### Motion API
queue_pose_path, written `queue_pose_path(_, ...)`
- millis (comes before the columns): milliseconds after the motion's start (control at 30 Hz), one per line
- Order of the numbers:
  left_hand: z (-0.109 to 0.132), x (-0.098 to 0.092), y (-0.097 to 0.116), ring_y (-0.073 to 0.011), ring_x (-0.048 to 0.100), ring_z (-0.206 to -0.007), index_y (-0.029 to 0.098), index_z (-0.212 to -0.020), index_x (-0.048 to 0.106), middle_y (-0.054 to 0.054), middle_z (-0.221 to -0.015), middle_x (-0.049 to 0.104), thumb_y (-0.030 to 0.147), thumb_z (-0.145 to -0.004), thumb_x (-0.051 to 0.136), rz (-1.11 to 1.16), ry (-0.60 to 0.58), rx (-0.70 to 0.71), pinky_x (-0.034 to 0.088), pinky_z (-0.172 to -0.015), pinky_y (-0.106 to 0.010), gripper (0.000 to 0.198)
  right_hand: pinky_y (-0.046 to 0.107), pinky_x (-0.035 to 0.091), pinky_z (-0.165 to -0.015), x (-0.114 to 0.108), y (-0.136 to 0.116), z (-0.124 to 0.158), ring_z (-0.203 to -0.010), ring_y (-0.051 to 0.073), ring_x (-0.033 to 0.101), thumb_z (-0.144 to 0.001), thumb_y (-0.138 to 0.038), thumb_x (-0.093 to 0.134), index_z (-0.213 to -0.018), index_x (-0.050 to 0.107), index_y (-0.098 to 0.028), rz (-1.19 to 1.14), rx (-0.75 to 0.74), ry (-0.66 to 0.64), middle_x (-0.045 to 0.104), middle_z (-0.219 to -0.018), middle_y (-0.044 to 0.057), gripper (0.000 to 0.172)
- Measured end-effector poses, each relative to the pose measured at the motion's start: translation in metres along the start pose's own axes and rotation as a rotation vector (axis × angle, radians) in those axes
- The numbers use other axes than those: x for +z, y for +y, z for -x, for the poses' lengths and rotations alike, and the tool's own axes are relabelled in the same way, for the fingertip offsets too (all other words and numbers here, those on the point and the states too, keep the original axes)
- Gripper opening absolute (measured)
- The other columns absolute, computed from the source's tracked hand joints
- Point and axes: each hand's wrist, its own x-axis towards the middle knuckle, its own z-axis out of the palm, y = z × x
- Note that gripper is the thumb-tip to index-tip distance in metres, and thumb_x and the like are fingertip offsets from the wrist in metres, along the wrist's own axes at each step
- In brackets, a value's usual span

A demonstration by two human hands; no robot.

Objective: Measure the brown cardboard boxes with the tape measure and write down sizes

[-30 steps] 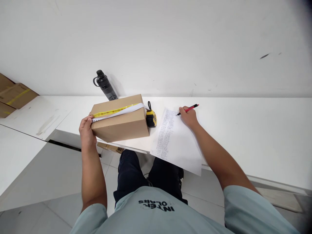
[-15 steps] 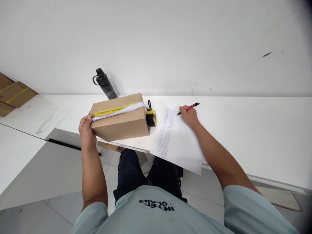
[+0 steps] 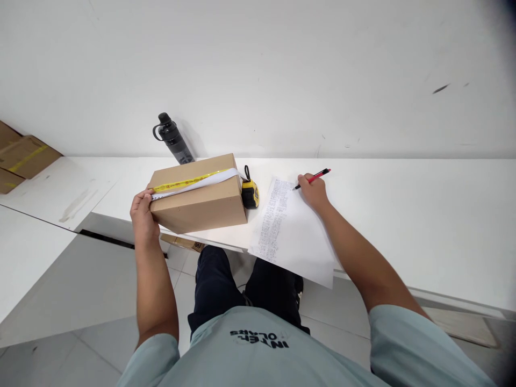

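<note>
A closed brown cardboard box [image 3: 197, 207] sits at the table's front edge, with yellow printed tape [image 3: 181, 185] along its top. Beside that tape, a pale tape measure blade [image 3: 197, 182] stretches from the yellow-and-black tape measure [image 3: 250, 194] at the box's right end. My left hand [image 3: 144, 212] is closed at the box's left edge, pinching the blade's end there. In my right hand [image 3: 313, 191] is a red and black pen [image 3: 321, 174], its tip on the handwritten paper sheet [image 3: 300, 236]. The sheet's lower part hangs over the table edge.
Behind the box, a dark water bottle [image 3: 174, 138] stands near the white wall [image 3: 282, 80]. Stacked cartons [image 3: 28, 158] are at the far left. The white table [image 3: 411, 215] extends right; my legs are below its front edge.
The pen tip and my right hand have shifted very slightly right on the sheet. My left hand, the box and the tape measure stay in place.
</note>
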Motion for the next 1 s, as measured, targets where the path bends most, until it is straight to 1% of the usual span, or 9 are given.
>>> queue_pose_path(133, -0.0005, -0.0007, -0.0007, -0.0257, 0.067, -0.124, 0.023, -0.084, 0.069, -0.005, -0.107, 0.075, 0.041, -0.078, 0.079, -0.016, -0.016, 0.014, 0.048, -0.116, -0.038, 0.021, 0.031, 0.034, -0.061, -0.0005, 0.0004, 0.0005, -0.06, 0.014, 0.034, -0.089, -0.048, 0.062, -0.062, 0.034, -0.026, -0.004, 0.005, -0.026, 0.033, -0.057, -0.006, 0.044)
queue_pose_path(267, -0.0018, -0.0018, -0.003, -0.025, 0.067, -0.122, 0.024, -0.084, 0.069, -0.004, -0.105, 0.074, 0.043, -0.079, 0.079, -0.032, -0.013, 0.024, 0.049, -0.115, -0.037, 0.022, 0.032, 0.035, -0.063, 0.0, 0.0006, 0.0, -0.062, 0.014, 0.037, -0.09, -0.051, 0.061, -0.063, 0.036, -0.026, 0.006, -0.002, -0.017, 0.036, -0.058, -0.005, 0.044)
queue_pose_path(367, -0.0024, -0.0023, -0.0039, -0.0248, 0.067, -0.122, 0.024, -0.083, 0.069, -0.004, -0.105, 0.074, 0.042, -0.079, 0.079, -0.026, -0.012, 0.027, 0.049, -0.114, -0.036, 0.021, 0.032, 0.036, -0.066, 0.0001, -0.0003, -0.0001, -0.063, 0.014, 0.038, -0.092, -0.046, 0.06, -0.062, 0.034, -0.025, 0.017, -0.004, -0.001, 0.037, -0.059, -0.005, 0.045)
queue_pose_path(500, -0.0016, -0.0017, -0.0028, -0.0259, 0.066, -0.123, 0.024, -0.082, 0.07, -0.004, -0.104, 0.075, 0.039, -0.077, 0.08, 0.004, -0.004, 0.016, 0.048, -0.117, -0.038, 0.019, 0.032, 0.035, -0.067, -0.001, -0.0025, 0.0012, -0.063, 0.014, 0.036, -0.092, -0.044, 0.061, -0.061, 0.03, -0.026, 0.022, -0.008, 0.011, 0.035, -0.058, -0.005, 0.048)
queue_pose_path(667, 0.0005, 0.0007, -0.0003, -0.026, 0.066, -0.125, 0.024, -0.083, 0.07, -0.004, -0.104, 0.075, 0.038, -0.079, 0.078, -0.016, 0.008, 0.013, 0.048, -0.117, -0.039, 0.016, 0.032, 0.037, -0.068, -0.0012, -0.003, 0.002, -0.064, 0.015, 0.038, -0.094, -0.04, 0.06, -0.061, 0.032, -0.026, 0.01, -0.012, 0.005, 0.037, -0.059, -0.004, 0.045)
queue_pose_path(767, 0.0005, 0.001, -0.0001, -0.0257, 0.066, -0.125, 0.024, -0.083, 0.069, -0.004, -0.104, 0.075, 0.037, -0.08, 0.078, -0.013, 0.01, 0.015, 0.048, -0.117, -0.039, 0.017, 0.031, 0.038, -0.068, 0.0001, -0.0017, 0.0011, -0.066, 0.015, 0.04, -0.095, -0.04, 0.058, -0.062, 0.032, -0.026, 0.003, -0.007, 0.027, 0.038, -0.059, -0.004, 0.045)
queue_pose_path(1000, -0.0007, -0.0001, -0.0009, -0.0252, 0.066, -0.124, 0.023, -0.082, 0.069, -0.004, -0.105, 0.075, 0.038, -0.076, 0.081, 0.02, -0.001, 0.008, 0.046, -0.117, -0.036, 0.02, 0.031, 0.035, -0.068, 0.0027, -0.0011, -0.0011, -0.064, 0.014, 0.037, -0.096, -0.034, 0.055, -0.062, 0.03, -0.026, 0.022, 0.007, 0.063, 0.038, -0.059, -0.005, 0.043)
